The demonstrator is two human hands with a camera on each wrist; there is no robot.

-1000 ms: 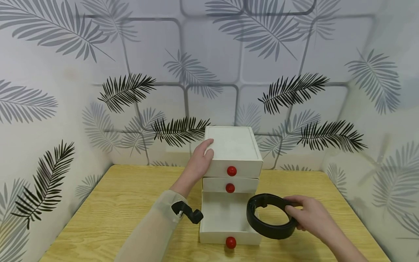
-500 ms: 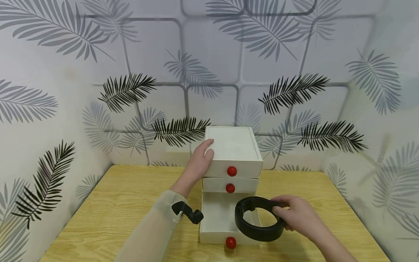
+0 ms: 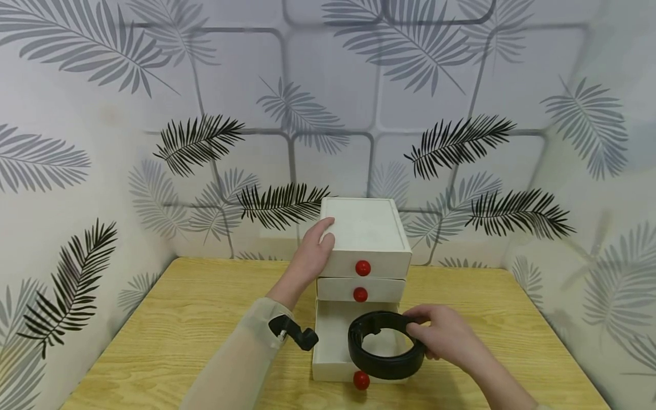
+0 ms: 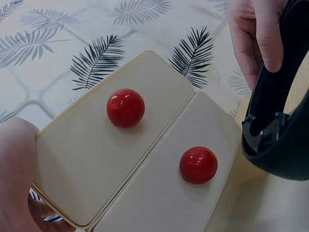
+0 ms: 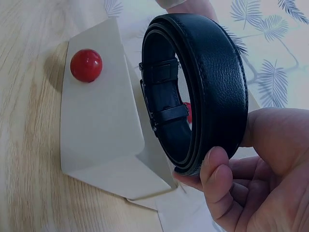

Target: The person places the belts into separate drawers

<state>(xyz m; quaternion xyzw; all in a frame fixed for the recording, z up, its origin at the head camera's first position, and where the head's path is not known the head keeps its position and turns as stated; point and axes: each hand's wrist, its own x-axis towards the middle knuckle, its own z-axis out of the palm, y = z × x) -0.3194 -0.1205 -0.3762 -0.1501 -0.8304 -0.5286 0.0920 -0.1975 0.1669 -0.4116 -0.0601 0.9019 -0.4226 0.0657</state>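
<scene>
My right hand (image 3: 443,336) pinches a coiled black leather belt (image 3: 386,370) by its right side. It holds the belt above the pulled-out bottom drawer (image 3: 328,347) of a small white drawer cabinet (image 3: 364,225). In the right wrist view, the belt (image 5: 222,82) shows its stacked loops and dark keepers, with thumb and fingers at its lower edge. My left hand (image 3: 312,250) grips the cabinet's upper left edge, and some of its fingers are hidden along the side. Red round knobs mark the top drawer (image 4: 91,159) and the middle drawer (image 4: 164,193), both pushed in.
The cabinet stands on a light wooden table (image 3: 205,324). Behind and at both sides rise pale walls (image 3: 328,85) with a leaf pattern. A black bracket (image 3: 294,331) is strapped to my left wrist over the sleeve.
My right hand has carried the belt leftward and slightly down, from the drawer's right side to over the drawer. My left hand and the cabinet stay put.
</scene>
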